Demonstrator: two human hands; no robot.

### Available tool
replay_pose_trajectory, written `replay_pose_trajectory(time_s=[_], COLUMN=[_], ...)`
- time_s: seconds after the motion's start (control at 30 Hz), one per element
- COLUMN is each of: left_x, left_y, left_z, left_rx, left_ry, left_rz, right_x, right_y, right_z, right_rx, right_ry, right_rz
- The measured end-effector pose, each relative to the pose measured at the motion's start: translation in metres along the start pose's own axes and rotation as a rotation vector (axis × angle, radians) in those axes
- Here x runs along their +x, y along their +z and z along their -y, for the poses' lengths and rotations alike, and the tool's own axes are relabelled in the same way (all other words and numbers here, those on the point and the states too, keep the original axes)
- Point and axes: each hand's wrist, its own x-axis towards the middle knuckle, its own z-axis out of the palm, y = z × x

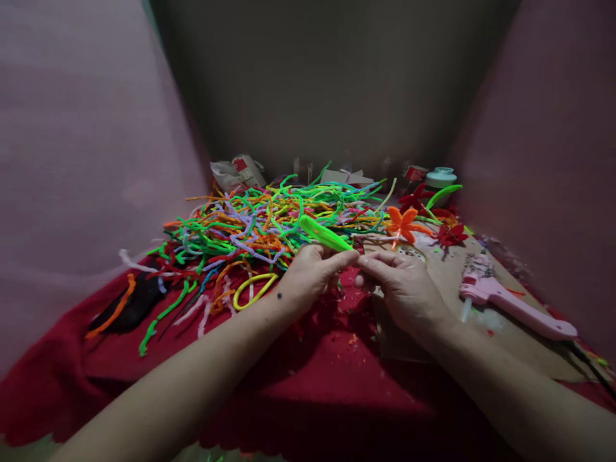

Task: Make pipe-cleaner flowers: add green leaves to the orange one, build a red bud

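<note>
The green loop (325,234) is up over the middle of the red-covered tabletop (308,378), its near end pinched in the grip of the left hand (310,273); the right hand (409,289) seems to pinch that tip too. It looks light, soft, bendable, best held there. Fuzzy stems (260,221) crowd the back edge; the front edge offers more room.

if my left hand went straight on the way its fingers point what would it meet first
Most likely the right hand: its fingertips sit just ahead of the left hand, near the end of the green fuzzy loop; whether the hands touch is unclear.
</note>
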Motion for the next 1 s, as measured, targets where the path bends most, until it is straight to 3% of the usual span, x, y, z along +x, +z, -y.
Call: replay_pose_trajectory(time_s=[0.1, 0.23, 0.43, 0.57, 0.7, 0.9, 1.0], left_x=[0.0, -0.001, 0.007, 0.009, 0.008, 0.012, 0.011], left_y=[-0.003, -0.006, -0.009, -0.013, -0.016, -0.021, -0.024], left_z=[-0.002, -0.005, -0.001, 0.0, -0.001, 0.009, 0.01], left_rx=[-0.126, -0.123, -0.263, -0.154, 0.026, 0.521, 0.619], left_ry=[-0.045, -0.081, -0.139, -0.086, 0.021, 0.52, 0.579], left_rz=[-0.055, 0.028, -0.074, -0.108, -0.11, -0.422, -0.468], right_x=[0.0, 0.003, 0.002, 0.0, -0.002, -0.008, -0.01], right_y=[0.001, -0.002, -0.001, 0.002, 0.003, 0.008, 0.008], right_z=[-0.003, -0.003, -0.005, -0.003, 0.0, 0.003, 0.004], right_rx=[-0.039, -0.103, -0.197, -0.165, -0.122, -0.161, -0.193], right_ry=[-0.003, 0.047, -0.007, 0.099, 0.142, 0.166, 0.172], right_rz=[0.078, 0.179, 0.074, 0.131, 0.169, 0.159, 0.164])
